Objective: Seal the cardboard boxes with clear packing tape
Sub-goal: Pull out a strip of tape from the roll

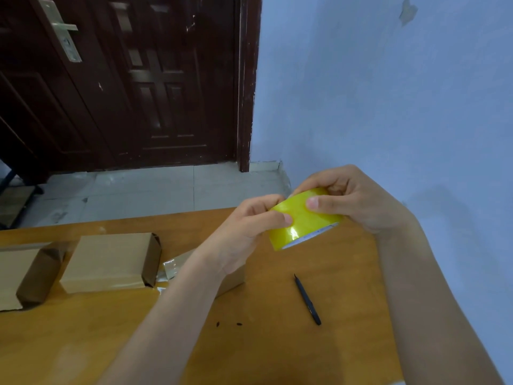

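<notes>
Both hands held the tape roll (301,220) above the bench (277,343): left hand (255,220) pinching its 9 o'clock edge, right hand (352,198) curled round its top. Black pen (307,300) lay at 6 o'clock below the roll. Cardboard boxes (111,262) sat at 8 o'clock.

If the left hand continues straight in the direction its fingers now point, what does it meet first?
The left hand points up and right, and its fingers already pinch the tape roll, so the roll comes first. Just past it is the right hand, gripping the roll's other side. Depth is unclear, but both look directly in line.
</notes>
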A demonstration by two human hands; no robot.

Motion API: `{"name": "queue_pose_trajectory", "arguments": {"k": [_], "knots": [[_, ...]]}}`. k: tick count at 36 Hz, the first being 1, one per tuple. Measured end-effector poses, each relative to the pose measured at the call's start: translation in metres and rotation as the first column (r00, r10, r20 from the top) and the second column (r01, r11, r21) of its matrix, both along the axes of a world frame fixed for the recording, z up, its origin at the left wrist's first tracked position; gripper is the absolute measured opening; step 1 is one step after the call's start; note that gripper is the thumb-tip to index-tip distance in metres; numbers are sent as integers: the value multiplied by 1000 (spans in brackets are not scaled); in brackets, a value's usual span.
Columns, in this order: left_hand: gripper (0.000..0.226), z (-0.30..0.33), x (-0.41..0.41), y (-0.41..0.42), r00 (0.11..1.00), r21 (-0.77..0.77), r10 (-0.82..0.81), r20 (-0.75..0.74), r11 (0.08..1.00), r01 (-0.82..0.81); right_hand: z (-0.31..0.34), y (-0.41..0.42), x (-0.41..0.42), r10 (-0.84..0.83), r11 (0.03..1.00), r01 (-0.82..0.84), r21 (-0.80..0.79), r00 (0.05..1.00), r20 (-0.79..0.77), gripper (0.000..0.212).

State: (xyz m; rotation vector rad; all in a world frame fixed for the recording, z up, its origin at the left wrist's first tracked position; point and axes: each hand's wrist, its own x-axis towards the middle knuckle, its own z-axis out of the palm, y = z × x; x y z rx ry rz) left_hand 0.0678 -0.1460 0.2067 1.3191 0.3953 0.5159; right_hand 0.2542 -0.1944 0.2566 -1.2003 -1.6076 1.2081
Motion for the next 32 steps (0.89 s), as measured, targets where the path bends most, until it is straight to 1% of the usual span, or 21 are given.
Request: {"name": "queue_pose_trajectory", "arguments": {"k": [2,3,6,8,11,14,16,18,19,20,21,22,23,24,25,26,28,30,32], "knots": [[31,0,0,0,1000,4,-3,2,1000,3,1,0,-1,-9,1000,9,2,1000,3,20],[27,0,-1,0,1000,3,-8,8,1000,8,1,-1,-1,-13,1000,13,0,1000,1,22],[18,1,-3,1,999,3,-18,28,1000,18,3,-2,-2,-5,1000,5,-6,1000,-1,19],[19,1,-3,1,999,10,-21,30,1000,21,3,-2,-1,-4,1000,4,-14,1000,-8,15],[20,4,-4,1,999,13,-10,30,1000,10,4,-3,-2,-18,1000,18,-20,1000,-5,20],[14,5,-5,0,999,26,-12,39,1000,11,5,-4,-3,-26,1000,26,-7,1000,-6,20],[17,5,-6,0,999,32,8,43,999,-10,7,-7,-4,-41,999,41,15,999,-5,20],[27,5,-6,0,997,22,58,43,998,-59,8,-9,-7,-73,996,72,48,997,19,21],[27,5,-6,-1,994,34,102,46,994,-104,8,-10,-8,-92,994,89,70,995,44,19],[23,6,-5,-3,983,81,180,42,980,-183,8,-11,-10,-115,990,108,93,991,68,17],[20,7,-4,-4,955,155,295,28,943,-296,7,-11,-11,-150,983,139,117,985,90,17],[20,7,-2,-6,904,228,427,14,879,-419,7,-12,-11,-197,973,182,138,975,105,17],[23,7,-1,-7,836,278,548,17,801,-531,6,-12,-11,-249,960,229,159,962,116,16],[25,7,-1,-9,775,301,631,29,734,-609,6,-12,-11,-290,947,267,178,950,116,14],[22,8,-1,-10,740,305,671,48,696,-650,7,-13,-12,-313,938,289,194,944,108,13],[18,10,-1,-11,731,304,679,64,684,-663,8,-14,-12,-326,931,300,210,940,103,12],[7,14,-2,-14,756,302,651,72,708,-638,11,-15,-15,-351,916,315,250,929,117,11],[6,16,-1,-15,771,328,634,64,716,-616,12,-15,-18,-369,904,326,276,922,121,13],[6,19,1,-16,760,357,646,70,695,-624,13,-16,-20,-376,899,326,292,917,134,16]]}}
